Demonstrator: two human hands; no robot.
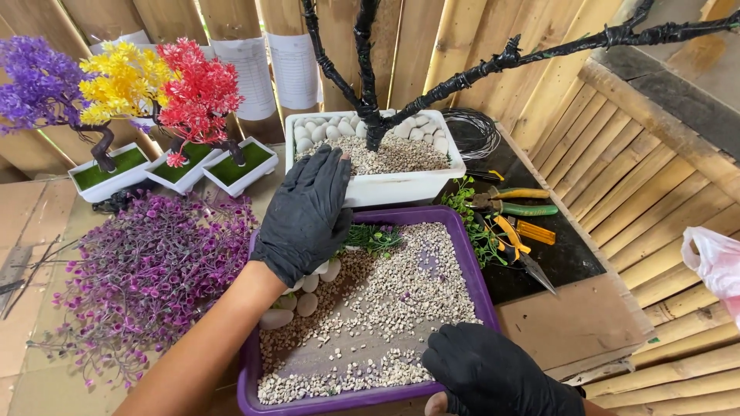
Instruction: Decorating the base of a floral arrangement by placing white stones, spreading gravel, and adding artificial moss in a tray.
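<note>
Nearest, at the bottom edge of the view, the right hand [493, 374] in a black glove lies curled over the near rim of a purple tray [482, 281], its fingers bent around the edge so that it seems to grip the rim. The tray sits on the counter [574, 254] and holds a loose bed of small pale gravel [385, 296], with a few larger smooth white stones [304, 304] along its left side and a sprig of green plastic leaves [374, 237] near its far edge. The left hand [307, 216], also in a black glove, reaches over the tray's far left corner with its fingers spread and open, the fingertips resting against the near wall of a white rectangular pot [401, 187] just beyond the tray. That pot is filled with gravel and white stones around a bare black trunk [370, 115] whose branches spread up and to the right. Left of the tray lies a heap of purple plastic foliage [146, 270]. Right of it, on the dark counter, lie pliers and cutters [512, 216] with yellow and green handles, and a coil of thin wire [472, 132] farther back. At the far left stand three small white pots with purple [35, 85], yellow [123, 81] and red [196, 88] artificial trees. White paper sheets [270, 69] hang on the bamboo wall behind. A pink plastic bag [717, 266] shows at the right edge.
</note>
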